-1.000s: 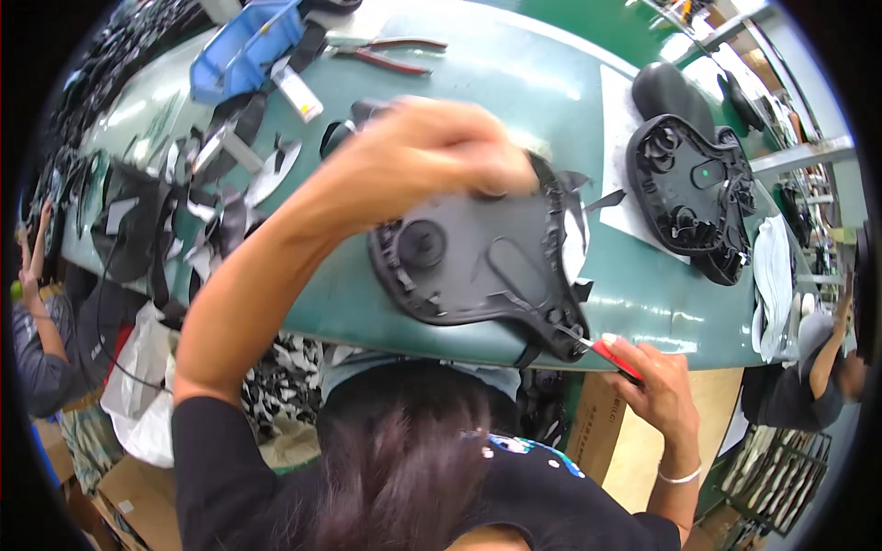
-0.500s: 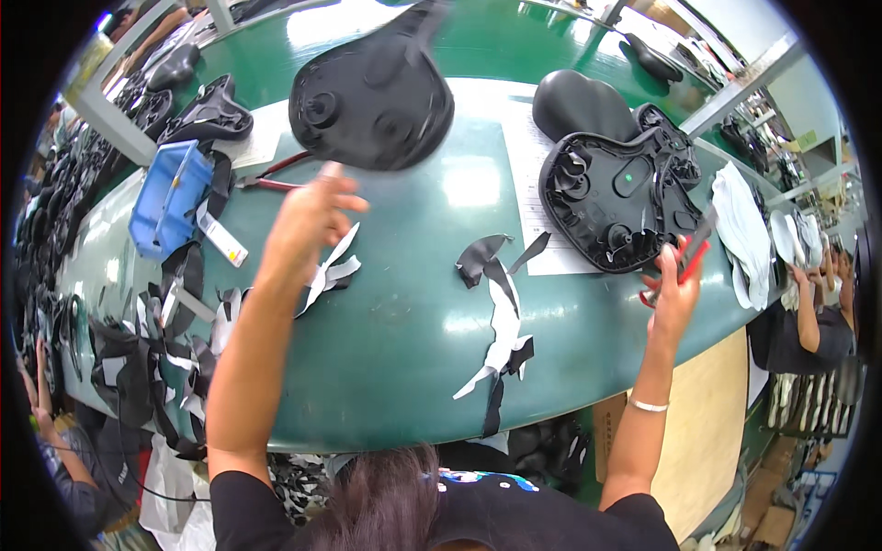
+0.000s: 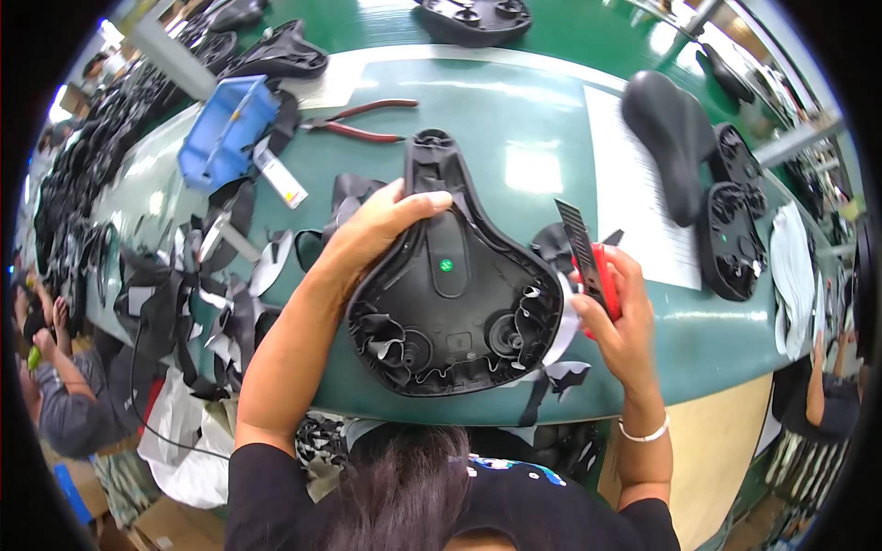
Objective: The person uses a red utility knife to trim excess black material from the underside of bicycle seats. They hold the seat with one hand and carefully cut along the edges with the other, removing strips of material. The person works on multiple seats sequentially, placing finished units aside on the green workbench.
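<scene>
A black bicycle saddle [image 3: 464,317], underside up with its narrow nose pointing away from me, is in front of me over the table. My left hand [image 3: 381,220] grips it at the left of the nose, thumb across the top. Loose, wavy cover edging shows inside its wide rear rim. My right hand [image 3: 625,321] is closed on a red utility knife [image 3: 595,271] with its dark segmented blade extended upward. The knife is just right of the saddle, apart from it. Trimmed scraps [image 3: 560,376] lie partly hidden under the saddle's right side.
Red-handled pliers [image 3: 363,122] lie beyond the saddle. A blue bin [image 3: 230,129] stands at left above piled black and white scraps [image 3: 220,312]. More saddles [image 3: 730,239] sit at right near white gloves [image 3: 792,275]. Another saddle [image 3: 473,20] rests on the far green surface.
The saddle that was in the air by my left hand is gone from there; one now lies on the far surface. My left hand has taken another saddle to the middle, and the knife has come closer.
</scene>
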### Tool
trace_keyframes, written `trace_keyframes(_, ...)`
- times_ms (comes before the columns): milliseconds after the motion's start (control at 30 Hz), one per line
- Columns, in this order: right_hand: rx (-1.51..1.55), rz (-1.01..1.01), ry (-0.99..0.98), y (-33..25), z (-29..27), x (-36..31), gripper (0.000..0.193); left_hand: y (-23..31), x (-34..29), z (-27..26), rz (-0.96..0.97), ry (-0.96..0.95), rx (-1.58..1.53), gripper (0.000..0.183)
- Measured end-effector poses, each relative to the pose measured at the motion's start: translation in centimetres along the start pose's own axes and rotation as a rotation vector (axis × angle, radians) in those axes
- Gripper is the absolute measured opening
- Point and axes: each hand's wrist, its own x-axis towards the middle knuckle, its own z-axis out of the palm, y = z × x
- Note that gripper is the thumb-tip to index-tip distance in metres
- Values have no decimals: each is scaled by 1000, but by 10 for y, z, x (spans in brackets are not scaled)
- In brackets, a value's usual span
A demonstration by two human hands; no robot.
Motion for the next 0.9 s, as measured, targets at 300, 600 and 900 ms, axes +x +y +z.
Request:
trace_keyframes(300,-866,-481,-386,-24,-5,3,61,34,-38,-5,183,219,156,43)
trace_keyframes(600,-416,17,-214,-26,42,-106,56,-7,-94,9,250,567,-107,39)
trace_keyframes(900,-172,-388,-169,-31,63,10,58,-48,-123,20,491,750,-130,42)
